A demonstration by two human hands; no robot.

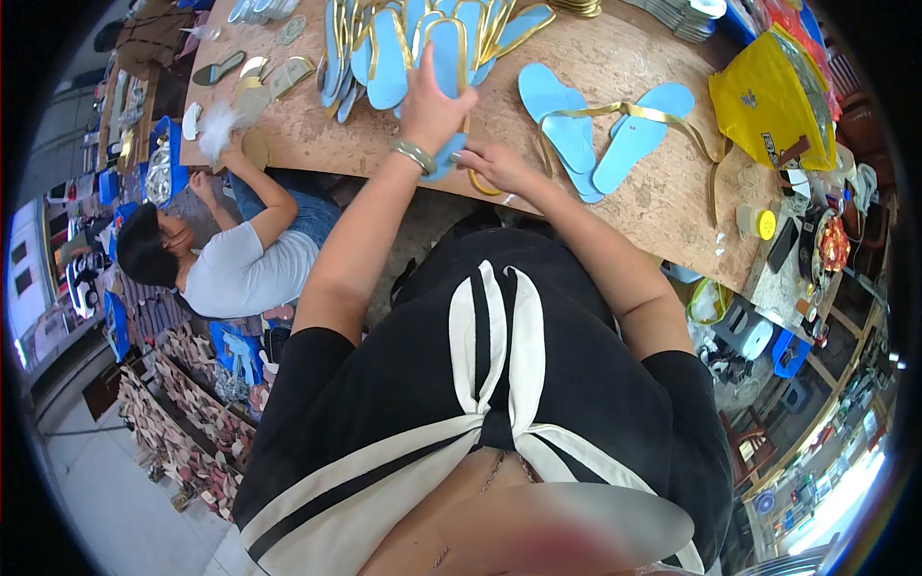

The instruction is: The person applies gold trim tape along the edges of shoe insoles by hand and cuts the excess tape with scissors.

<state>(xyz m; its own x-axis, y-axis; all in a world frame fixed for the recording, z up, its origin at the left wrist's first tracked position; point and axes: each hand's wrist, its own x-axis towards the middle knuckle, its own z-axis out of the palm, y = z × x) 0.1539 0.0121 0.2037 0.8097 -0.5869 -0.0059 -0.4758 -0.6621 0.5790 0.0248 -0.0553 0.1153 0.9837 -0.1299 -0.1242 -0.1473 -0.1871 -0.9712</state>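
Observation:
My left hand [437,113], with a bangle at its wrist, grips a light blue shoe sole [448,48] over the near edge of the table. A gold strip [487,185] runs along the sole's edge, and its lower part curves below my right hand [499,168]. The right fingers are closed on that strip at the sole's near end; the exact pinch is partly hidden. Just beyond lies a pile of blue soles with gold edging [389,60]. To the right, several plain blue soles [645,139] overlap, with a long loose gold strip [663,117] draped across them.
The wooden table [634,226] ends close to my body. At its right stand a yellow bag [768,101] and a yellow-lidded jar [764,223]. On the left a seated co-worker [235,254] handles something white and fluffy [219,132]. Blue crates stand on the floor.

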